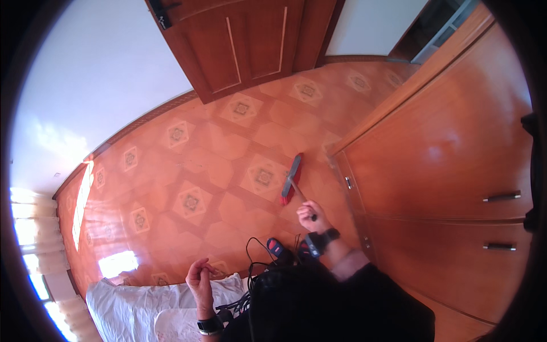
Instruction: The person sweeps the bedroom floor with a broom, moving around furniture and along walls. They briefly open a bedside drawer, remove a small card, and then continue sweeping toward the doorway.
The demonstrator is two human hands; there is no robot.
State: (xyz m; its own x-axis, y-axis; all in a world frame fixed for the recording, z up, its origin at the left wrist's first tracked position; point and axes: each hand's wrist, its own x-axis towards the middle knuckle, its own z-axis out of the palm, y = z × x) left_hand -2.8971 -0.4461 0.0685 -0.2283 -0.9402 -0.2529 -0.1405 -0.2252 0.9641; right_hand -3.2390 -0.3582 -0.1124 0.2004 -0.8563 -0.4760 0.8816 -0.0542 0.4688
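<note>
My right hand (313, 216) is closed around the upper end of a broom's handle (298, 191), whose dark tip pokes out of the fist. The broom head (292, 177), grey on top with red bristles, lies on the patterned tile floor (239, 164) ahead of that hand. At the lower left my left hand (201, 273) is raised with its fingers loosely curled, and nothing shows in it. It appears above the edge of a bed or similar piece with a pale, crinkled cover (128, 303). Both wrists wear dark bands.
A wooden wardrobe (431, 171) with metal handles fills the right side. A brown panelled door (252, 42) stands at the top, beside a white wall (111, 64). Curtains (40, 239) hang at the far left. Black cables (252, 265) dangle near my slippered feet (277, 248).
</note>
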